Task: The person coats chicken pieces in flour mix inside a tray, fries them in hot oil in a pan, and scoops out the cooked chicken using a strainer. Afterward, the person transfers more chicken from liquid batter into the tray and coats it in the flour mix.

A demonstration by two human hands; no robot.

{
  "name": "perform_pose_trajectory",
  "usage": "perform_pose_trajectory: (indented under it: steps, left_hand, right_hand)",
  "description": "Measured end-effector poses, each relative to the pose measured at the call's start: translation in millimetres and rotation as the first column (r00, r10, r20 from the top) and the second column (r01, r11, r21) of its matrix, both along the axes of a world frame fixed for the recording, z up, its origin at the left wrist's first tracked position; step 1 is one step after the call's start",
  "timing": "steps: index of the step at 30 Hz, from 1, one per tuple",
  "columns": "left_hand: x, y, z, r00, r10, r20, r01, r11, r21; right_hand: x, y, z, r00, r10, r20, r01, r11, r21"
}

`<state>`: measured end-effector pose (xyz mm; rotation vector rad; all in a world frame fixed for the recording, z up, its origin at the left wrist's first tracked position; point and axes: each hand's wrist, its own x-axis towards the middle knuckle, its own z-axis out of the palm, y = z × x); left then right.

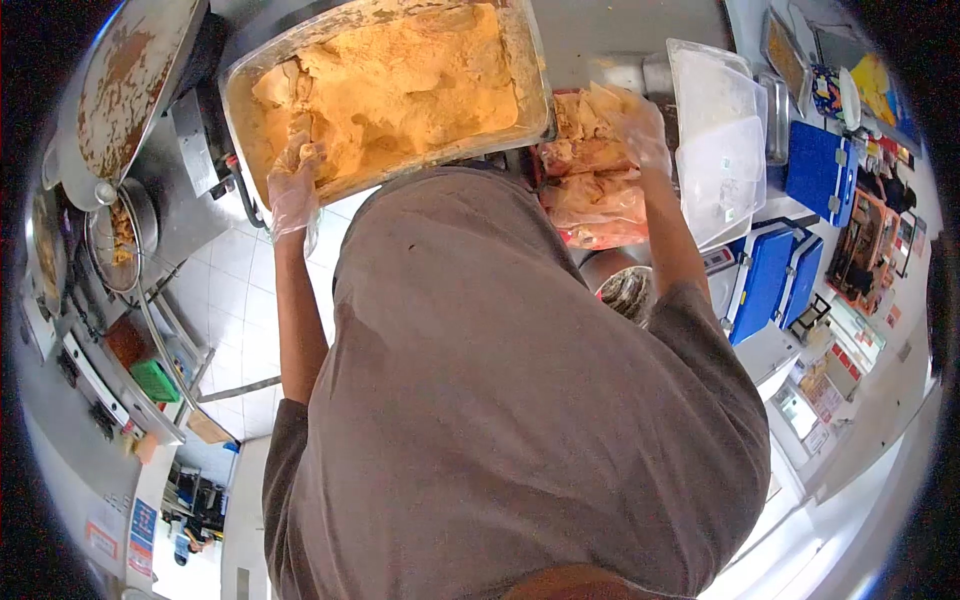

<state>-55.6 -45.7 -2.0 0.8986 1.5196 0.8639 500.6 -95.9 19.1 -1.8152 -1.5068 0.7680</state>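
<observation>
A large clear tub full of orange-yellow breading flour stands before me. My left hand, in a thin clear plastic glove, is at the tub's left side with its fingers closed round a flour-coated piece of meat. Flour clings to those fingers. To the right sits a red tray holding raw, reddish marinated meat pieces. My right hand, gloved too, is over the tray's right side among the pieces. Motion smears its fingers, so I cannot tell whether they grip anything.
Translucent plastic lids lean beside the red tray. Below the tray is a round metal container. At left, a strainer basket holds fried bits, near a large stained metal lid. Blue cool boxes stand at the far right.
</observation>
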Motion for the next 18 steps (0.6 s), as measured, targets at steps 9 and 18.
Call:
perform_pose_trajectory:
  steps: [9, 18]
  left_hand:
    - [1, -15, 1, 0.998, -0.015, -0.068, 0.011, 0.998, -0.057]
    - [17, 10, 37, 0.892, -0.216, -0.397, 0.234, 0.972, -0.003]
  right_hand:
    - [18, -48, -24, 0.767, 0.019, -0.641, -0.088, 0.993, -0.076]
    - [18, -27, -57, 0.859, 0.187, 0.477, -0.08, 0.969, -0.236]
